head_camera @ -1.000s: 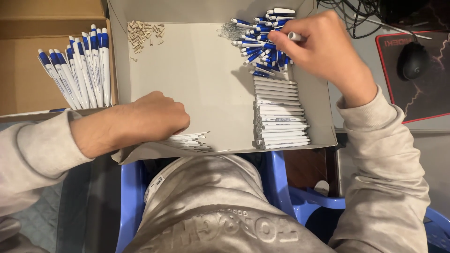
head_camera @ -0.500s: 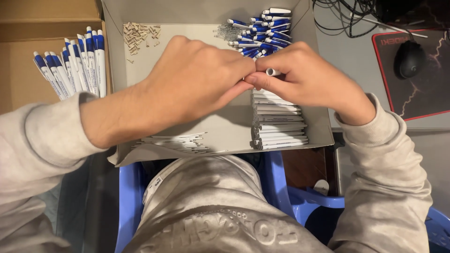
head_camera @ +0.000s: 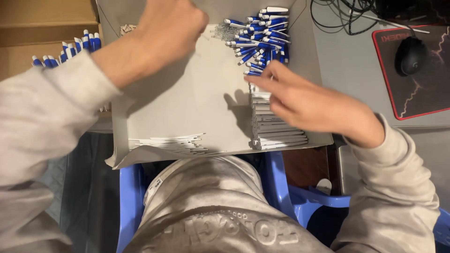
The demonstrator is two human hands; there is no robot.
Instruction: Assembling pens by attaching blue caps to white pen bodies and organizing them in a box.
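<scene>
Head view, looking down into a shallow grey cardboard tray (head_camera: 187,103) on the person's lap. Left hand (head_camera: 171,23) is at upper centre-left of the frame, over the tray's far-left corner, fingers curled in; blurred, so I can't tell whether it holds anything. It sits just beside a small pile of pale small parts (head_camera: 125,29) peeking out at its left edge. Right hand (head_camera: 304,100) is at centre-right, fingers extended and spread, not closed on anything, fingertips resting on top of the stack of white pen barrels (head_camera: 276,129) along the tray's right wall, right at the near edge of the heap of blue-and-white pen parts (head_camera: 260,40) in the tray's upper right corner. A patch of small metal springs (head_camera: 222,33) lies just left of that heap. Thin row of white rods (head_camera: 173,142) along the tray's lower left edge. Outside the tray: assembled blue-and-white pens (head_camera: 70,51) in a brown cardboard box (head_camera: 42,28) at upper left; black mouse (head_camera: 411,55) on a black mouse pad with red border (head_camera: 422,89) at upper right, cables (head_camera: 347,16) above. Blue plastic chair (head_camera: 300,197) at bottom.
</scene>
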